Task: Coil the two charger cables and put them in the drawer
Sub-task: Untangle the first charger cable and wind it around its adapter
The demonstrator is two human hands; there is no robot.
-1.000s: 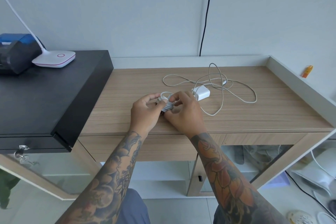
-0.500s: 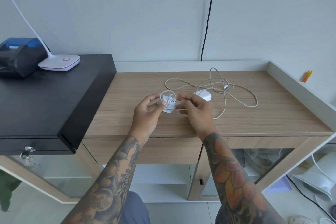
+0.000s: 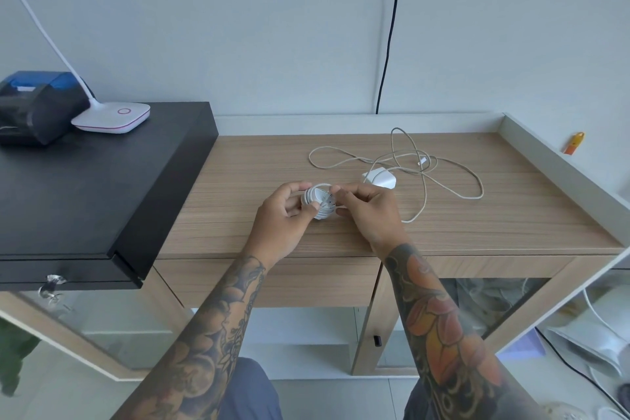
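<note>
While the left hand (image 3: 286, 215) grips the coiled charger (image 3: 318, 203) and the right hand (image 3: 370, 211) pinches its cable end, the uncoiled charger cable (image 3: 422, 170) lies at 2 o'clock on the wooden desk (image 3: 238, 208).

The desk (image 3: 443, 232) is light wood-grain with a pale grey rim. The coil (image 3: 320, 203), the loose cable (image 3: 443, 177) and its charger (image 3: 380, 178) are white. The cabinet (image 3: 85, 187) at the desk's left edge is black; its lamp (image 3: 110, 118) is white, trimmed pink. Both forearms carry tattoos, the right one orange.
</note>
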